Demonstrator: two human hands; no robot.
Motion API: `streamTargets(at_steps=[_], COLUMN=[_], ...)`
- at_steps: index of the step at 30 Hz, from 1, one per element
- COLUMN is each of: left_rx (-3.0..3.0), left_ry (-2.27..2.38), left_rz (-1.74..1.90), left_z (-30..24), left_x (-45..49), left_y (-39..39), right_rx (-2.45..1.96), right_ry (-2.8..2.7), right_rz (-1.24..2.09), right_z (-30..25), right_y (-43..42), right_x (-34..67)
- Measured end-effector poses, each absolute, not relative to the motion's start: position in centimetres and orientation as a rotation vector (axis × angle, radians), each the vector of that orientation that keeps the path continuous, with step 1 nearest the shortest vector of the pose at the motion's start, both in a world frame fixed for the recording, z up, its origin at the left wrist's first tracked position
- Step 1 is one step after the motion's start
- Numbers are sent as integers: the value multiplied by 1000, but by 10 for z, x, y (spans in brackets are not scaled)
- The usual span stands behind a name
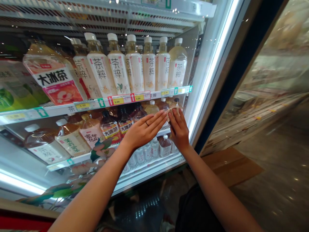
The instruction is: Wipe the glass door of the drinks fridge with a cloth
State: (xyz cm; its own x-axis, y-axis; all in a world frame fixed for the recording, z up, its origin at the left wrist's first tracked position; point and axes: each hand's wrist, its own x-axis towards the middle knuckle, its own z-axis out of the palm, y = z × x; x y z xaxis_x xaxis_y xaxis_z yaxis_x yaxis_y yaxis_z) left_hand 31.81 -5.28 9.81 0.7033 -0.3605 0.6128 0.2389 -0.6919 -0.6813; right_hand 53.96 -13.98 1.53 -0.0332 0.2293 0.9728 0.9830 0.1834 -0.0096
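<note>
My left hand (145, 128), with a ring on one finger, and my right hand (179, 130) meet in front of the lower shelf of a lit drinks cooler. Both reach a small pale wrapper or tissue (173, 111), which looks pinched between their fingertips; its exact material is hard to tell. The wrapper sits just below the price rail (154, 95). Behind my hands stand dark tea bottles (125, 120), partly hidden by my left hand. Rows of white-labelled tea bottles (118, 67) stand on the shelf above.
More drinks fill the cooler, with small bottles (154, 147) on a low shelf. A dark door frame (217, 74) and a reflective glass panel (265, 64) lie to the right. A flattened cardboard sheet (231, 166) lies on the floor at the lower right.
</note>
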Motion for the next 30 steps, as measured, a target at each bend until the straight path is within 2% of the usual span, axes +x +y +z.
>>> streamTargets(at_steps=[12,17,25,30], left_rx=[-2158,-2136,-2096,-2083], left_ry=[37,81,101,110], left_rz=[-944,-905,-925,-926], left_z=[94,92,90,88], left_x=[265,267,268,269], left_y=[-48,-46,-46,-45], right_rx=[-1225,-1206,-1239,-1159], right_ry=[-1320,-1438,-1323,-1554], right_rz=[-981,-1015,-1045,-1020], right_z=[24,24,26,22], right_y=[-137,-136,-137,-136], right_x=[544,528,537,513])
